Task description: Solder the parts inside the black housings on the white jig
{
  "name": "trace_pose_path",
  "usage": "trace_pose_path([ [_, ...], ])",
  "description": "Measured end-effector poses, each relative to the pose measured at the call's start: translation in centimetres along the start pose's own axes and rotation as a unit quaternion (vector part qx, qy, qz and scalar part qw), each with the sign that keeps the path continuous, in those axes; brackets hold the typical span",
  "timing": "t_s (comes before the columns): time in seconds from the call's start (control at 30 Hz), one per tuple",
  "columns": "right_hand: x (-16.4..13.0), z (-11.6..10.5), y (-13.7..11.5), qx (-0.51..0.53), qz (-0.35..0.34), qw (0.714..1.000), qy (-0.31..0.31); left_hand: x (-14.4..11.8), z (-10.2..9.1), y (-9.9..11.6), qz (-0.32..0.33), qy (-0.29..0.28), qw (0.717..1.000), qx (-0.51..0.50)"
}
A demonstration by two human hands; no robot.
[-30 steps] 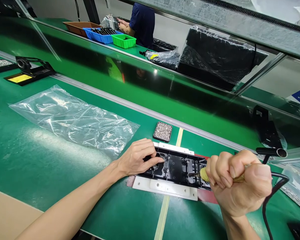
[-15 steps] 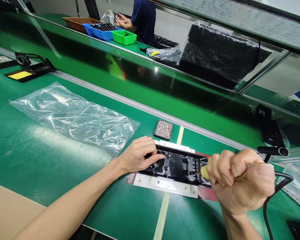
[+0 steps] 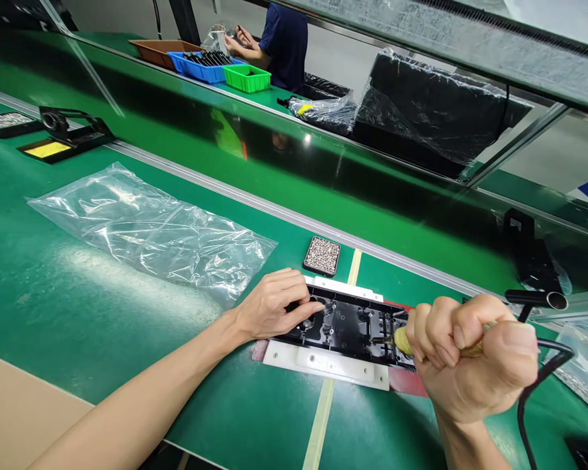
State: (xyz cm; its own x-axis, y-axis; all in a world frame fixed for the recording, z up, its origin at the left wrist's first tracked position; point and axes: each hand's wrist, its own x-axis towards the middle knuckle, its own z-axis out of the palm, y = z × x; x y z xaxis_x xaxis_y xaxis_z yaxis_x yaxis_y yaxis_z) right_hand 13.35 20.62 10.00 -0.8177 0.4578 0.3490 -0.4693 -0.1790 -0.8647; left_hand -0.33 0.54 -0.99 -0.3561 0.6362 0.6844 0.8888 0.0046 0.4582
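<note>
Black plastic housing (image 3: 345,323), sitting in a white jig (image 3: 326,365) on the green surface (image 3: 102,307), right in front, straddling the pale tape line (image 3: 318,424). Looks like a thin moulded shell with ribs and screw bosses, so probably light and fairly stiff, but likely to flex or crack if levered on the thin walls. Glossy too, so a bit slippery. Best held down flat at the end or by the long edges, not by the little inner ribs.

Left hand (image 3: 269,307) resting on the housing's left end, fingers (image 3: 304,312) curled and pressing down into it, pinning rather than gripping. Can't tell if anything small sits under the fingertips.

Right hand (image 3: 470,356) closed in a tight fist around a yellowish-handled tool (image 3: 400,338), tip pointing left and touching the housing's right end. Black cable (image 3: 543,372) looping off the back of it, so looks like a powered tool, maybe a soldering iron. If hot, would mark that plastic easily.

Small black tray of screws (image 3: 322,255) just beyond the jig, near the metal rail (image 3: 255,205). Clear plastic bag (image 3: 147,232) lying flat to the left, close to the left wrist. Black stand with a yellow pad (image 3: 63,137) far left. Another person (image 3: 279,39) working at coloured bins (image 3: 220,68) across the line, well apart.
</note>
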Motion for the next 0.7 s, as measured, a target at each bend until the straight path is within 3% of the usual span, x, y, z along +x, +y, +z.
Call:
trace_pose_path([
  [0.7, -0.04, 0.61, 0.16, 0.001, -0.017, 1.000, 0.017, -0.27, 0.10, 0.01, -0.011, -0.004, 1.000, -0.002],
])
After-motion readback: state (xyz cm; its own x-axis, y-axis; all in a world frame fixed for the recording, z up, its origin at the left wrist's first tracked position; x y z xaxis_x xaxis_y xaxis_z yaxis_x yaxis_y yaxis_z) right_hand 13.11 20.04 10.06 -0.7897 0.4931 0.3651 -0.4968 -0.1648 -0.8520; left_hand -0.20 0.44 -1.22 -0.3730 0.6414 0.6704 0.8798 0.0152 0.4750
